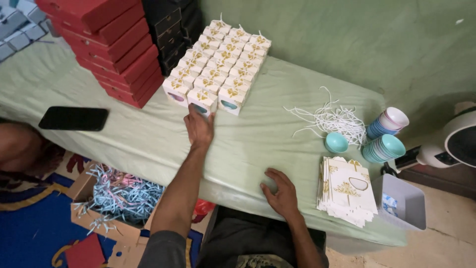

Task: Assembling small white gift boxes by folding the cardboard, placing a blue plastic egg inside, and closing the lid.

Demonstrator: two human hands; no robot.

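My left hand point(199, 126) reaches forward and touches the front middle box point(202, 100) of a block of several small white gift boxes with gold ornaments point(220, 62), standing in rows on the pale green table cover point(248, 144). Its fingers rest against that box's front face. My right hand point(281, 191) lies flat on the cover near the front edge, fingers spread, holding nothing. Just right of it sits a stack of flat unfolded white and gold box blanks point(347, 191).
A stack of red boxes point(111, 47) and dark boxes point(171, 34) stands at the back left. A black phone point(73, 118) lies at left. White strings point(332, 119), teal bowls point(384, 146), a grey bin point(404, 201). A carton of shredded paper point(121, 196) sits below.
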